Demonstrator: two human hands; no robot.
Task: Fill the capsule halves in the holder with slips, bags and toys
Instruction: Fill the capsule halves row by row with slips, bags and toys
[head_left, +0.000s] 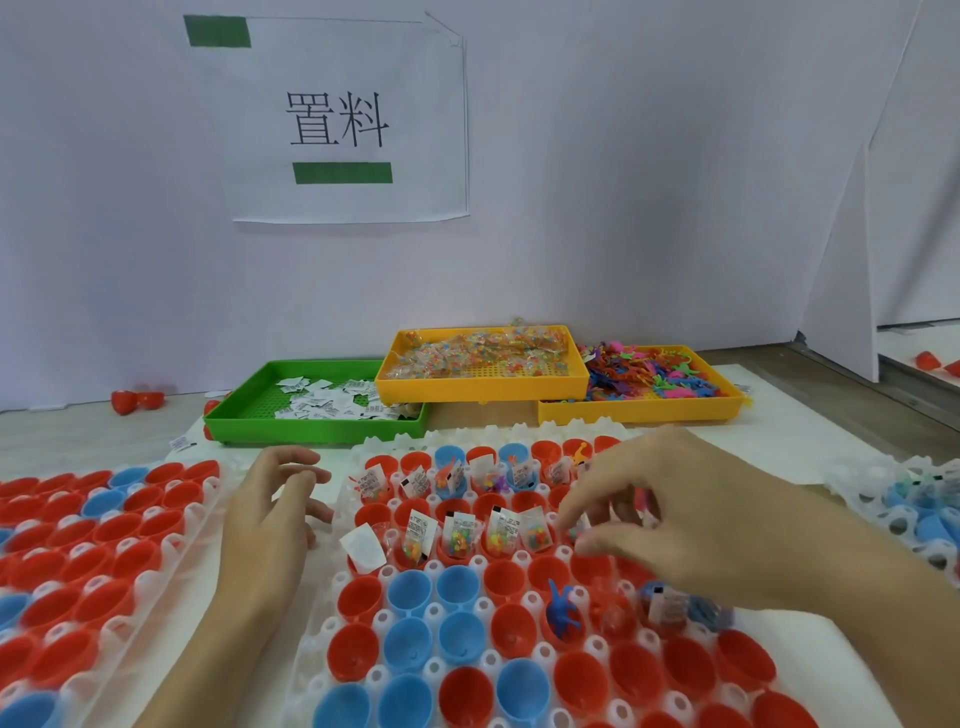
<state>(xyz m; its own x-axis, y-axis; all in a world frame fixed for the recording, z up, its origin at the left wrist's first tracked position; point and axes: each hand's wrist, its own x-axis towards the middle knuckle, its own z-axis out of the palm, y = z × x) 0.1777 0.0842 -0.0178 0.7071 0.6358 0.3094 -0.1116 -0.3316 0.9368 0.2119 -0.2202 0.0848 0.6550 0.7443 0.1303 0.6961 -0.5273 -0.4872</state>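
The pale table carries a white moulded plastic holder in the middle, seated with red and blue plastic capsule halves. By my reading the filling is under way but well short of done. The two far rows already hold printed paper slips and small clear bags of coloured beads, some with a toy too. In the third row only a few cups toward the right hold anything, among them a blue plastic toy figure. The nearer rows stand bare.

A second white holder on the left is full of unfilled red and blue halves. A third at the right edge holds some filled blue ones.

Behind, a green plastic tray holds loose slips. One yellow tray holds bead bags and another yellow tray holds mixed coloured toys, so supply remains.

The right hand hovers over the second row, fingers curled; I cannot tell if it pinches something. The left hand rests just beside the holder's left edge, fingers loosely curled, holding nothing.
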